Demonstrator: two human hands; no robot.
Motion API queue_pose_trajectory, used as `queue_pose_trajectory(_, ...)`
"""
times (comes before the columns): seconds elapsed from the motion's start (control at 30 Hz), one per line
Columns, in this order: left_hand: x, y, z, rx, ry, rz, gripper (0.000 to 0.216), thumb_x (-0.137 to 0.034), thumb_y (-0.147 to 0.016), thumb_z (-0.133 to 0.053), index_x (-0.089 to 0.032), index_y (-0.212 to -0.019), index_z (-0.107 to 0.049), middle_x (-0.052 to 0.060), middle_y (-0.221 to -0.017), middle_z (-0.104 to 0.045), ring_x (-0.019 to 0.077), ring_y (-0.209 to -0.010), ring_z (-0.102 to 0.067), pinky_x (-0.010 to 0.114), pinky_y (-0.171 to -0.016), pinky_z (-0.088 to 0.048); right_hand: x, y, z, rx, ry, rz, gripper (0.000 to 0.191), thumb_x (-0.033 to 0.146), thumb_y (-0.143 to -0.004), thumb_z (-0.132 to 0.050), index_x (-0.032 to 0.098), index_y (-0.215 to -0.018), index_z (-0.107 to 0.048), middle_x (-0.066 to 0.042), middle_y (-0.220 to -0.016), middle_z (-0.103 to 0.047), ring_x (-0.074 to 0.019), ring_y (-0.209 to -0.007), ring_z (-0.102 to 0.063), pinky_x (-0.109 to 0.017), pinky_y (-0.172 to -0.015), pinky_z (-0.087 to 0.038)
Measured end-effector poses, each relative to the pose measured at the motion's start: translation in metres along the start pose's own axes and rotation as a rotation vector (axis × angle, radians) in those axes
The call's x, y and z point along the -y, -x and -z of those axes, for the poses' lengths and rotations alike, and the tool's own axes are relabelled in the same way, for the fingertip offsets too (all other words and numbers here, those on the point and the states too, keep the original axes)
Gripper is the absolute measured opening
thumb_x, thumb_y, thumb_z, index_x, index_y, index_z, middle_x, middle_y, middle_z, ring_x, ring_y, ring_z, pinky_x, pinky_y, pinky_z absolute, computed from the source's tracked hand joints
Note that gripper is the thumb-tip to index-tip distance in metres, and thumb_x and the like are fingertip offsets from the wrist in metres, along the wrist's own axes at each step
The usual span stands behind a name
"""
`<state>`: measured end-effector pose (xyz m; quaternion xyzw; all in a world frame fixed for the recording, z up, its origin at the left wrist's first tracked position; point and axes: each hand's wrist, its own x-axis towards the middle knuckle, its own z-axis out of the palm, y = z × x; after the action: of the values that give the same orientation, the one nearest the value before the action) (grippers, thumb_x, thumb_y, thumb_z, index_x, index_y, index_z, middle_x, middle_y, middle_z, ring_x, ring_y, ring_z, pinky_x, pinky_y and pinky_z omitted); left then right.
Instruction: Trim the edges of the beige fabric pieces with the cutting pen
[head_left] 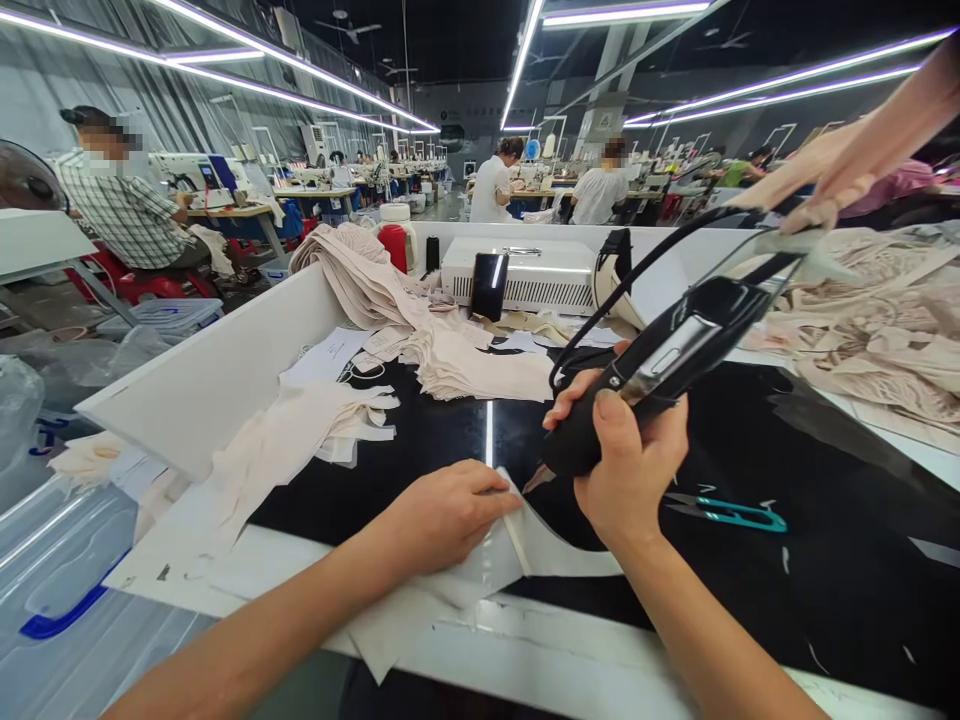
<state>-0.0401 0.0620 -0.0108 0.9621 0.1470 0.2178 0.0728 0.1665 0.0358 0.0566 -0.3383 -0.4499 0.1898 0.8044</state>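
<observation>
My right hand [630,460] is wrapped round a black corded handheld power tool [660,345] with a silver plate on its side. Its narrow pointed tip [538,478] is aimed down and left, close to a pale fabric piece [551,540]. With fingers together, my left hand [450,515] holds the fabric against the black tabletop [750,430], just left of the tip. I cannot tell whether the tip touches the cloth. Part of the piece hangs over the front table edge. Teal thread snips [739,515] lie right of my right hand.
Stacked beige fabric pieces [465,365] and a phone [489,285] stand in front of a white vented box [540,272]. More cut pieces [300,430] lie left by a white side board [217,380]. Another person's arms [847,170] reach in at upper right, above a fabric heap [877,320].
</observation>
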Motion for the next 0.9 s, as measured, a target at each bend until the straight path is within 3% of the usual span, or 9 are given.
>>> queue_pose_trajectory(0.4,0.001,0.001,0.000,0.005,0.014,0.008,0.032,-0.013,-0.117,-0.062,-0.021,-0.142,-0.081,0.013,-0.137,-0.082,0.0250,-0.123,-0.081,0.035,-0.108,-0.069,-0.003,0.002,0.000,0.013,-0.004,0.001,0.043,0.057,-0.097,-0.094,0.029,-0.110,-0.064,0.007,-0.086,-0.075,-0.0137,-0.063,-0.071,-0.029,-0.060,-0.065)
queue_pose_trajectory(0.63,0.002,0.001,0.001,0.000,0.001,-0.013,0.033,-0.012,-0.117,-0.061,-0.020,-0.142,-0.082,0.014,-0.135,-0.083,0.0258,-0.121,-0.081,0.036,-0.106,-0.070,-0.003,0.005,0.000,0.024,-0.007,-0.011,0.029,0.044,-0.101,-0.090,0.029,-0.108,-0.066,0.007,-0.085,-0.076,-0.0135,-0.065,-0.071,-0.029,-0.062,-0.065)
queue_pose_trajectory(0.8,0.004,0.001,0.004,0.019,-0.002,-0.027,0.036,-0.011,-0.117,-0.061,-0.022,-0.143,-0.083,0.015,-0.139,-0.082,0.0265,-0.126,-0.080,0.038,-0.110,-0.070,0.004,0.002,0.002,-0.023,0.004,0.000,0.040,0.054,-0.096,-0.095,0.029,-0.106,-0.066,0.006,-0.084,-0.075,-0.0143,-0.063,-0.069,-0.030,-0.059,-0.064)
queue_pose_trajectory(0.9,0.001,-0.003,0.009,-0.036,0.013,-0.048,0.030,-0.015,-0.121,-0.060,-0.019,-0.137,-0.084,0.017,-0.137,-0.082,0.0268,-0.125,-0.080,0.044,-0.117,-0.068,0.009,0.001,0.006,-0.040,0.009,0.020,0.045,0.058,-0.093,-0.098,0.029,-0.106,-0.066,0.006,-0.085,-0.074,-0.0142,-0.063,-0.069,-0.029,-0.059,-0.063)
